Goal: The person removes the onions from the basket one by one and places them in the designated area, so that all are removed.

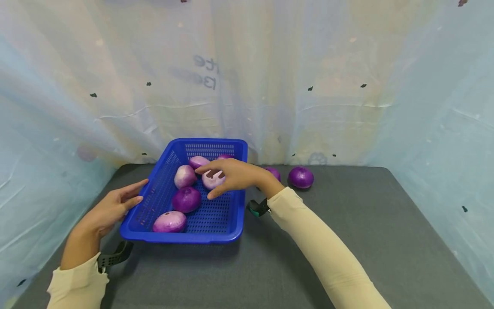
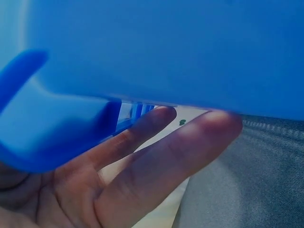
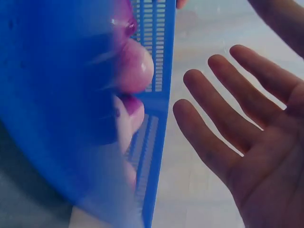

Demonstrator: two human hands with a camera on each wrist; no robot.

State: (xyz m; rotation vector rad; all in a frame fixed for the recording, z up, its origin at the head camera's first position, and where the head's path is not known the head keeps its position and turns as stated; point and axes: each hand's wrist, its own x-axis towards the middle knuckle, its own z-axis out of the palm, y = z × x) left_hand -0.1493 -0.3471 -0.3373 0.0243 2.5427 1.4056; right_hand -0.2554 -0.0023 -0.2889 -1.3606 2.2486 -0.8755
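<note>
A blue plastic basket [image 1: 181, 237] with slotted walls holds several red onions, among them a dark purple onion [image 1: 187, 199] and a paler onion [image 1: 170, 222] near the front. Against the basket's left rim rest the fingertips of my left hand [image 1: 112, 210]; in the left wrist view its fingers [image 2: 166, 166] lie fairly straight along the blue plastic. My right hand [image 1: 235, 175] hovers above the basket, partly covering a pale onion [image 1: 211, 182]. Its fingers are spread and hold nothing, as the right wrist view shows the bare palm [image 3: 270, 175].
Two more onions lie on the dark grey table [image 1: 347, 223] right of the basket: a purple onion [image 1: 301, 177] and another onion [image 1: 273, 173] partly hidden by my right wrist. A pale plastic sheet [image 1: 270, 86] hangs behind the table and along both sides.
</note>
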